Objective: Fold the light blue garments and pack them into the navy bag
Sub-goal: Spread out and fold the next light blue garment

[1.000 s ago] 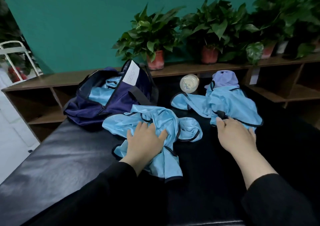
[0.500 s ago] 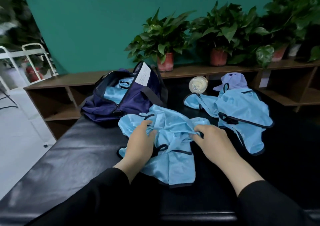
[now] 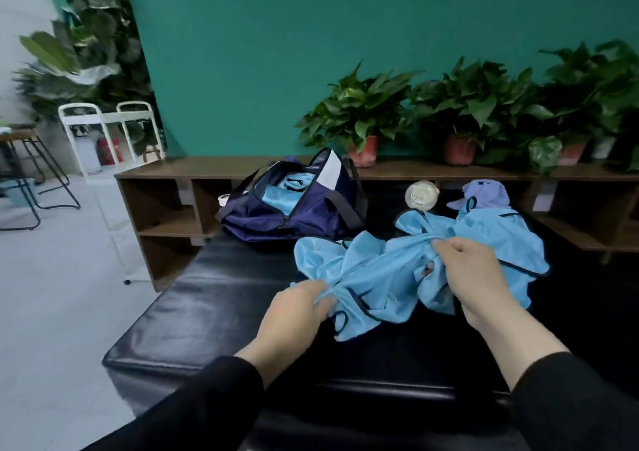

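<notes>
Left hand [image 3: 294, 316] is pinching the near-left edge of a crumpled light blue garment [image 3: 373, 278], fingers curled round a bunch of fabric. Right hand [image 3: 470, 278] is gripping the same garment at its upper right, fingers closed on a gathered fold. Garment is lying stretched between both hands on the black padded bench [image 3: 214, 309]. A second light blue garment [image 3: 501, 233] is lying just behind, partly under the first. Navy bag [image 3: 294, 208] is sitting open at the bench's far end, already holding light blue cloth [image 3: 280, 193]. A lavender cap [image 3: 484, 193] and a clear bottle [image 3: 421, 195] are resting beside the second garment.
</notes>
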